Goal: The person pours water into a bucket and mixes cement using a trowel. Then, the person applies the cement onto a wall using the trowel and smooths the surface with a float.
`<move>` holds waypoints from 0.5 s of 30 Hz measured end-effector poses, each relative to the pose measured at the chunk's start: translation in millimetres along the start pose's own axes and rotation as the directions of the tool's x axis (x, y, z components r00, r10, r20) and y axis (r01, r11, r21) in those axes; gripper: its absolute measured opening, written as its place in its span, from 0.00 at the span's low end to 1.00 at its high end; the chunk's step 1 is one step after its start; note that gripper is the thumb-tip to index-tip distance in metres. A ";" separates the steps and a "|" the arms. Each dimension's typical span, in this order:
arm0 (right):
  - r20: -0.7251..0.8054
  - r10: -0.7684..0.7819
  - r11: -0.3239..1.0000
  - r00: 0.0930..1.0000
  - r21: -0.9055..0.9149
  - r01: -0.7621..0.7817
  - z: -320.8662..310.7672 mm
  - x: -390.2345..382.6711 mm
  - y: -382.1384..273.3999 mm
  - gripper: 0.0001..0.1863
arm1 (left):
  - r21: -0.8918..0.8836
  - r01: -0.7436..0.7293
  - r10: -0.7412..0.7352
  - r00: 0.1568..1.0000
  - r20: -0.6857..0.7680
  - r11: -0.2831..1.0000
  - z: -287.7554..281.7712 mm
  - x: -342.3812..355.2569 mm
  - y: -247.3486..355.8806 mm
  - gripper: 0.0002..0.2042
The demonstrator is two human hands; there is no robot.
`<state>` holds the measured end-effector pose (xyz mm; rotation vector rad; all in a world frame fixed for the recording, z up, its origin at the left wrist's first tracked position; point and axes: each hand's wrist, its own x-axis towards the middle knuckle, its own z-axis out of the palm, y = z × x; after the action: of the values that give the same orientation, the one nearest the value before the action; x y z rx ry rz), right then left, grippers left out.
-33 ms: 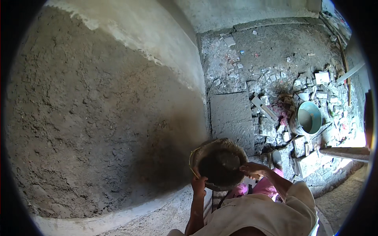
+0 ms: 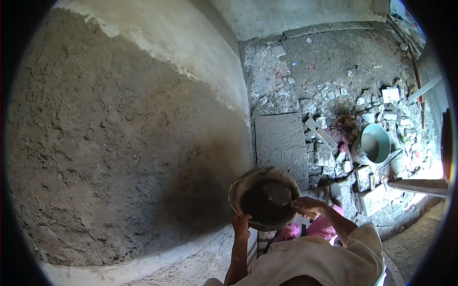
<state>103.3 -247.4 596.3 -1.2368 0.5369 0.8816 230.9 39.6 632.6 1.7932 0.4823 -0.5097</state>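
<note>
A dark, crusted mortar bucket is held up in front of the person's body, mouth upward, close beside the rough-plastered wall at nine o'clock. The left hand is closed on its rim at half past seven, near the thin yellowish bail; the right hand pinches the rim at three o'clock, thumb over the edge. The step in hand looks to be supporting and steadying the bucket; a grey mass seems to lie inside, though shadow hides how much. Moving it would call for both grips staying firm and the mouth level. From the bucket, a flat slab lies toward half past twelve, what looks like a plastering float past one, and a blue-green bucket at two, amid rubble.
</note>
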 end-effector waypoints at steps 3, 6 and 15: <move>-0.052 -0.165 0.952 0.985 0.254 0.173 -1.4 -34.6 -40.7 0.22 | -0.116 0.097 -0.097 0.995 0.001 0.989 3.8 17.0 -2.3 0.15; -0.201 -0.350 0.791 0.915 0.461 0.403 -2.2 -48.4 -87.1 0.21 | -0.228 0.057 -0.060 0.998 -0.006 0.972 4.4 29.8 -4.2 0.16; -0.927 -0.342 0.282 -0.152 -0.256 0.925 -23.3 38.7 -367.2 0.18 | 0.097 -0.113 0.127 0.981 -0.148 0.989 -54.3 17.6 -30.1 0.39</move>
<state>426.4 -286.5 772.1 -1.0976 0.7435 -1.1399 233.7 101.0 612.7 1.9424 0.4599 -0.3140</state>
